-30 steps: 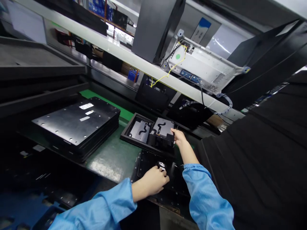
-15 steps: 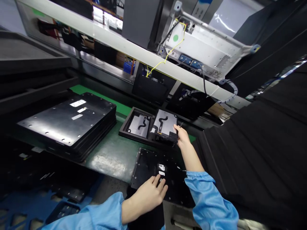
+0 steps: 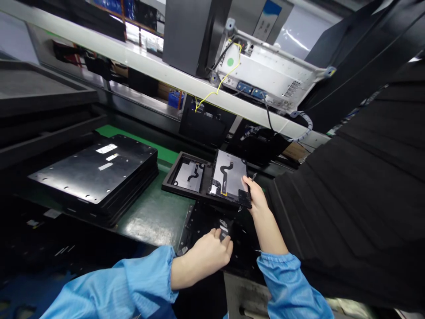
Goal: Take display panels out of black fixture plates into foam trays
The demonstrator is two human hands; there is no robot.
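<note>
The grey panel (image 3: 235, 170), with a black curved ribbon (image 3: 225, 184) on its surface, is held tilted over the right part of the black tray (image 3: 181, 192). The right hand (image 3: 258, 197) makes the grip: it is closed on the right edge of this panel, the thumb lying on the upper surface. A similar panel (image 3: 187, 173) lies in the left compartment of the tray. At the near side of the tray there is a black plate (image 3: 201, 221) with small white labels (image 3: 224, 229). The left hand (image 3: 207, 254) is over this plate, near the labels, with bent fingers; I cannot tell whether its grip is closed on something. To the left of the tray, a stack of black plates (image 3: 96, 166) lies on the green bench (image 3: 146, 217), with pale stickers (image 3: 106, 148) on top. Behind the tray and higher, a white metal chassis (image 3: 265, 79) is above a white beam (image 3: 146, 63), and a yellow cable (image 3: 217, 91) hangs there.
</note>
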